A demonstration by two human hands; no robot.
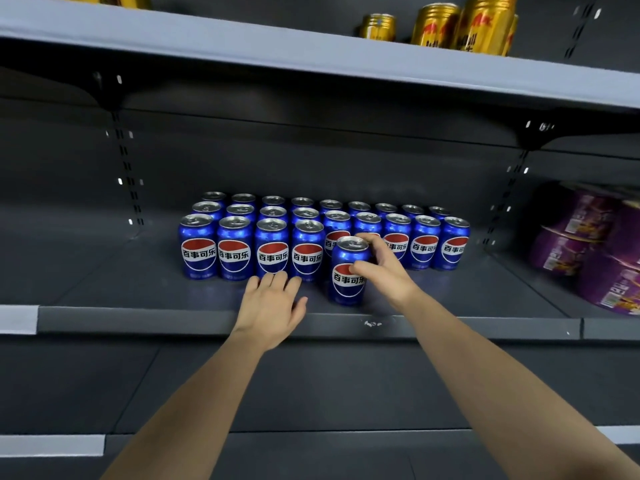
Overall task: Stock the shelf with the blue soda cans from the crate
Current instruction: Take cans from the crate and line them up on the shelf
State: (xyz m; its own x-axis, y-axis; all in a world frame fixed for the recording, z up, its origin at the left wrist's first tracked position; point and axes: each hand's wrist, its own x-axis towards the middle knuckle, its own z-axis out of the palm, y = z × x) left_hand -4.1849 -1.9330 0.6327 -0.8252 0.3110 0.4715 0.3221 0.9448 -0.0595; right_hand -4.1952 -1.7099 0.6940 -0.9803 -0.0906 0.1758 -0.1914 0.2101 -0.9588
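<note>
Several blue soda cans (235,251) stand in rows on the dark middle shelf (138,320). One more blue can (348,282) stands upright in front of the rows, near the shelf's front edge. My right hand (384,268) grips this can from the right, thumb on its front and fingers at its rim. My left hand (273,306) lies flat with straight fingers, its fingertips touching the bases of the front-row cans. The crate is out of view.
Gold cans (478,26) stand on the shelf above at the right. Purple packages (595,251) fill the right end of the middle shelf. Bare shelf floor lies to the left of the blue cans. A lower shelf edge runs below my arms.
</note>
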